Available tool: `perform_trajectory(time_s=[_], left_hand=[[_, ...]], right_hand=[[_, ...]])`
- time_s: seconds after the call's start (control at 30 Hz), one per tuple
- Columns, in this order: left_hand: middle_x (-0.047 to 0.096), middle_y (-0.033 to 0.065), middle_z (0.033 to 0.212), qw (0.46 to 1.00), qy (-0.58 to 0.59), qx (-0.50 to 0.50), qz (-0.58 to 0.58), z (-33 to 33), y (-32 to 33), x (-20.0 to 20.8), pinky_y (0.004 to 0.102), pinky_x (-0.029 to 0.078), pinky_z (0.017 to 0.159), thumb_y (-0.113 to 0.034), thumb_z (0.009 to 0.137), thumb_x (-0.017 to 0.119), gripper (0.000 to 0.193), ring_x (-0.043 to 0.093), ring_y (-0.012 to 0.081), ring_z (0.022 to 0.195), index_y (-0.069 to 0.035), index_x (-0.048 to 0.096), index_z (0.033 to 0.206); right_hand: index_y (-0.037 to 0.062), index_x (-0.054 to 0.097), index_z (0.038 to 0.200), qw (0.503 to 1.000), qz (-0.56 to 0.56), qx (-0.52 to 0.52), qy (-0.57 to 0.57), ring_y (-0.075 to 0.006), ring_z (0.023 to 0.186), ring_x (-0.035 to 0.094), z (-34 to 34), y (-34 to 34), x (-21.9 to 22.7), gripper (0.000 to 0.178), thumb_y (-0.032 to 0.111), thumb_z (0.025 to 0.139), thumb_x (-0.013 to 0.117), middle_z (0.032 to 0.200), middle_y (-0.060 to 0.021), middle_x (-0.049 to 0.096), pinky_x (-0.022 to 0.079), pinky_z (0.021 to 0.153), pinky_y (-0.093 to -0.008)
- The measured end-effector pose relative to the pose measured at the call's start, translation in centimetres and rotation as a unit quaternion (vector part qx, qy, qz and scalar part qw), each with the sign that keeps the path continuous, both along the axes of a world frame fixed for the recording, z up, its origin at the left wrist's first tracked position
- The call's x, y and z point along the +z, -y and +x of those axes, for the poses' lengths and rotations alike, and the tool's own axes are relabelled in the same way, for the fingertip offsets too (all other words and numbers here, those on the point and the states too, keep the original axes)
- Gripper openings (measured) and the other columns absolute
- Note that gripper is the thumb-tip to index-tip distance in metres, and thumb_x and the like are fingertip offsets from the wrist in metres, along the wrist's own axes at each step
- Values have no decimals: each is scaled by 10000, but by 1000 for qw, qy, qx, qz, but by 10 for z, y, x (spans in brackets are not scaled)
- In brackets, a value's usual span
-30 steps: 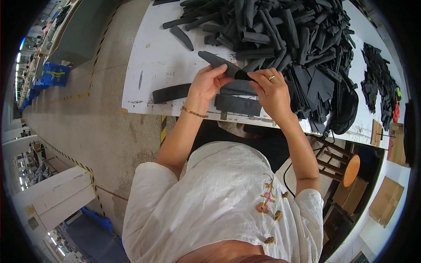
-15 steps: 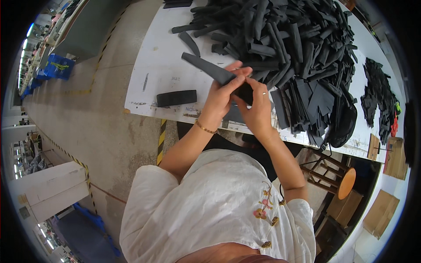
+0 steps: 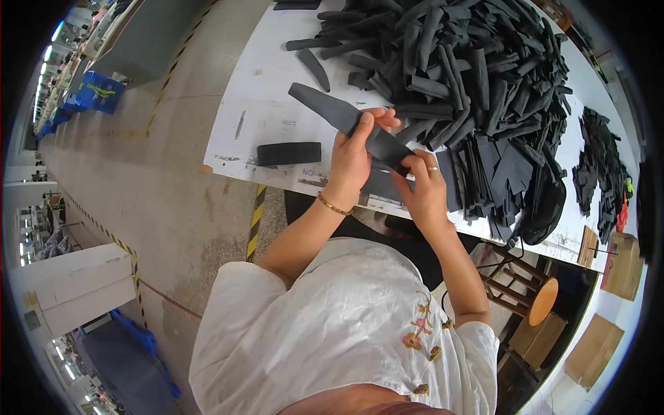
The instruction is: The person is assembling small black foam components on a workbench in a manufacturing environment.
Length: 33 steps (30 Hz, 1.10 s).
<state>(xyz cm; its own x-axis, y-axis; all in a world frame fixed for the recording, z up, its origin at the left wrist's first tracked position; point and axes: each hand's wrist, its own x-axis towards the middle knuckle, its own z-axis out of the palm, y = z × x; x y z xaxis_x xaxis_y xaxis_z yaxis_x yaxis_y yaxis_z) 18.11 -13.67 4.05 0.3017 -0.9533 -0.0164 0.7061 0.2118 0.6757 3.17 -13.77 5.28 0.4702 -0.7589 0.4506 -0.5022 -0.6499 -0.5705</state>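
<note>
Above the table's near edge, a long dark grey fabric strip [image 3: 324,111] stretches between my two hands. My left hand [image 3: 354,155] pinches its middle between thumb and fingers. My right hand [image 3: 423,183], with a ring on one finger, grips the lower right end. On the table to the left of my hands lies a folded dark band [image 3: 289,153]. Another flat dark piece [image 3: 384,185] rests at the near edge, partly behind my hands. A single curved strip [image 3: 314,69] lies farther up, apart from the heap.
A large heap of dark folded strips [image 3: 443,62] covers the white table's [image 3: 238,90] far right. Beside it are stacked flat pieces [image 3: 484,176] and a black bag [image 3: 543,207]. A wooden stool [image 3: 543,301] stands at the right; a blue crate [image 3: 101,92] sits far left.
My right hand has moved right and down along the strip, away from my left hand. More of the strip now shows flat between them.
</note>
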Motion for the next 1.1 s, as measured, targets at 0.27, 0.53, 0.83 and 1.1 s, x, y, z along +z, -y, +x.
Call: perform_trajectory(time_s=[0.27,0.53,0.83,1.1], left_hand=[[669,182,1062,997,-75,-17,21,-15,-2,-11,348,506,895,-262,981,555,300,650,244,957,16,600,1083],[676,140,932,994,-92,48,28,13,7,14,375,535,841,-253,953,609,282,666,264,886,11,614,1055],[641,84,758,989,-44,124,67,10,15,23,337,545,658,-199,884,706,227,646,207,645,8,618,914],[633,85,755,989,-92,76,91,-18,7,6,347,551,676,-277,915,670,289,650,214,682,5,613,948]], right_hand=[[6,588,924,999,20,33,29,-309,797,651,9,9,3,208,-16,771,727,982,-147,610,539,650,-350],[-17,626,845,995,38,69,59,-289,670,640,-12,19,2,152,-4,756,748,937,-143,631,507,582,-340],[-16,648,845,997,30,44,59,-232,694,631,-21,5,-2,146,-39,749,755,893,-136,626,515,572,-300],[-6,630,825,994,-5,76,80,-232,658,626,-1,17,-7,150,-47,738,745,893,-123,627,505,567,-303]])
